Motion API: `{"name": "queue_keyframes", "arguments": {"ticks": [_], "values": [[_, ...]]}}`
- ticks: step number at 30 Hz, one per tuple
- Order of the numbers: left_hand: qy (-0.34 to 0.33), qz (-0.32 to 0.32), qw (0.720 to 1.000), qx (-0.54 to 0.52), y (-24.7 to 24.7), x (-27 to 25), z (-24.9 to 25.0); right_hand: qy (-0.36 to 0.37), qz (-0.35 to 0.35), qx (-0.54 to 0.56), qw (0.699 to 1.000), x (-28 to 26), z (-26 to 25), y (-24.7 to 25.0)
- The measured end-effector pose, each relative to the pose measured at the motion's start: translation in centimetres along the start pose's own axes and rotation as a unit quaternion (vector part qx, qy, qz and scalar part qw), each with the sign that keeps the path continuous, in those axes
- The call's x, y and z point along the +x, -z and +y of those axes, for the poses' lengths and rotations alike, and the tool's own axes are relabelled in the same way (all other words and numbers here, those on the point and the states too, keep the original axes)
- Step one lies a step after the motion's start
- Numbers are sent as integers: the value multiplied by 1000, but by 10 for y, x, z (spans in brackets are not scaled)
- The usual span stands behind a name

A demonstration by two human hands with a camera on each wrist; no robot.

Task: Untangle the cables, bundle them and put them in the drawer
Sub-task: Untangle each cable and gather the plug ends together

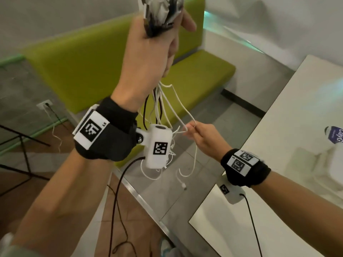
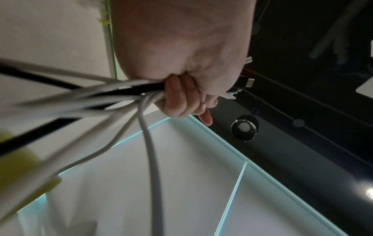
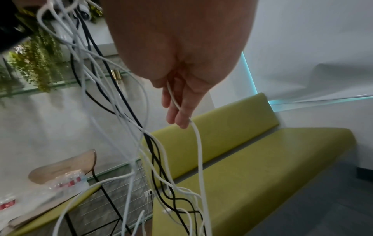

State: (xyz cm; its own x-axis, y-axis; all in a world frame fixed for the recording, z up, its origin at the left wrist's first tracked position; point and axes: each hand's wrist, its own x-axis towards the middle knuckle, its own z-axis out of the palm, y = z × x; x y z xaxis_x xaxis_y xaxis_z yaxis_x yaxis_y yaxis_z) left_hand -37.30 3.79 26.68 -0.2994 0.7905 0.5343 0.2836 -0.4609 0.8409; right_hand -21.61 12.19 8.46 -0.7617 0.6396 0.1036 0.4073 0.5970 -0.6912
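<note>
My left hand is raised high and grips a bunch of white and black cables near their plug ends, which stick out above the fist. In the left wrist view the fingers curl round the cable bundle. The loose cable lengths hang down below in a tangle. Lower right, my right hand pinches one white cable and holds it out from the hanging bunch. In the right wrist view this white cable runs along the fingers and drops down among the tangled cables. No drawer is in view.
A green bench stands behind the hanging cables. A white table with a plastic bottle is at the right. A black-legged chair with a plastic bag is at the left. A wall socket sits low on the left wall.
</note>
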Motion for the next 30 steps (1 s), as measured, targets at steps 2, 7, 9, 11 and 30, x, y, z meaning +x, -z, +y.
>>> {"name": "queue_keyframes", "arguments": {"ticks": [2,7,9,11,30], "values": [[20,-10,1000,-2,-3,-1,-9,20,20,9,1000,2,-4,-4],[47,-11,998,43,-13,-8,-37,-72,-55,-63,994,7,8,-17],[56,-26,997,50,-15,-16,-47,-146,-153,-135,968,0,11,-22],[72,-48,994,60,-18,-26,-54,-210,-225,-182,934,-11,13,-24],[120,-131,981,-76,-38,-75,-47,-6,-2,113,994,-62,-61,-18]]}}
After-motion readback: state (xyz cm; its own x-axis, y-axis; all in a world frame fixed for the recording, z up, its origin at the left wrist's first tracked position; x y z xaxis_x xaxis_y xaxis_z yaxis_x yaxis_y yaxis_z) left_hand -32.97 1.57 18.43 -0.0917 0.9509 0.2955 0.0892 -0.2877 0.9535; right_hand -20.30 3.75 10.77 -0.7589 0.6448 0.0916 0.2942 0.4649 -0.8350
